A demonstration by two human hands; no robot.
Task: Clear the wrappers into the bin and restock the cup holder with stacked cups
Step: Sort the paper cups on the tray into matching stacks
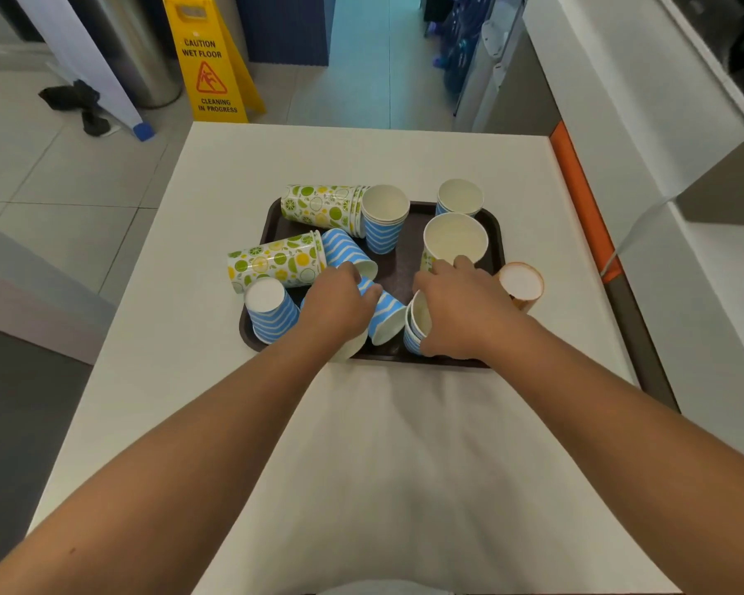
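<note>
White tabletop [361, 423] is sitting over a pale tiled floor, with a yellow wet-floor sign [209, 62] standing past its far left corner and an orange strip [576, 178] running along its right edge. Dark tray [409, 259] is lying on the far half of the tabletop, holding scattered paper cups.

At the tray's far edge, a fruit-print stack [318, 206] is lying on its side, its mouth end touching an upright blue stack [383, 223]. Another blue stack [459, 198] is standing at the far right corner. A large cup [455, 240] is standing upright just nearer than it. At the left edge, a second fruit-print cup [271, 261] is lying sideways, overhanging the rim. An upside-down blue cup [270, 309] is standing at the near left corner. An orange cup [521, 285] is sitting upside down on the tabletop, just beside the tray's right edge.

Left hand [338, 300] is reaching over the tray's middle, fingers curling down onto a tipped blue cup [348, 251]; another blue cup [385, 317] is lying just right of the hand. Whether the fingers are actually gripping, cannot tell.

Right hand [460, 302] is curling over nested blue cups [415, 328] at the near edge, thumb wrapping the near side, fingertips [462, 263] touching the large cup's near wall.
</note>
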